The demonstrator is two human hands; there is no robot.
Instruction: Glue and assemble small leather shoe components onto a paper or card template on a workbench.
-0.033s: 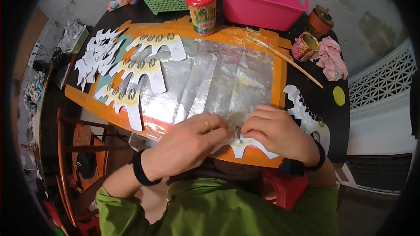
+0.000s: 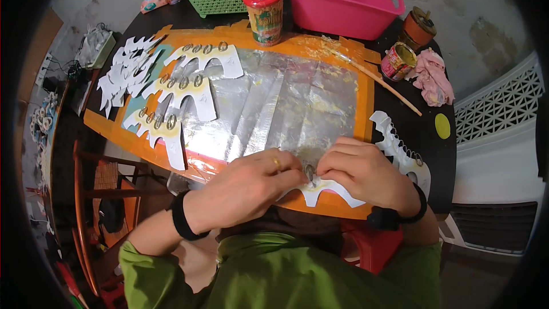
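At the table's near edge lies a white scalloped cut-out [image 2: 338, 193], apparently paper or thin sheet, with yellowish smears along its upper edge. My left hand [image 2: 254, 176] covers its left part, fingers closed and pinching at that edge. From the other side, my right hand [image 2: 363, 173] is also closed, its fingertips pressing the same edge. A small metal ring [image 2: 310, 171] stands up between the two sets of fingertips. What each fingertip grips underneath is hidden. At left, similar white cut-outs [image 2: 197, 103] carry rows of metal rings; another ringed cut-out [image 2: 413, 165] lies beside my right wrist.
A silvery sheet [image 2: 251, 109] edged with orange tape [image 2: 366, 120] covers the table. Farther back are a green basket [image 2: 211, 3], a pink basin [image 2: 343, 6] and a red-lidded cup [image 2: 266, 20]. A wooden stick [image 2: 383, 83], open can [image 2: 398, 62] and pink cloth [image 2: 433, 77] lie right.
My left hand has shifted very slightly to the right, and my left elbow a little outward. Otherwise the hands and the cut-out look the same.
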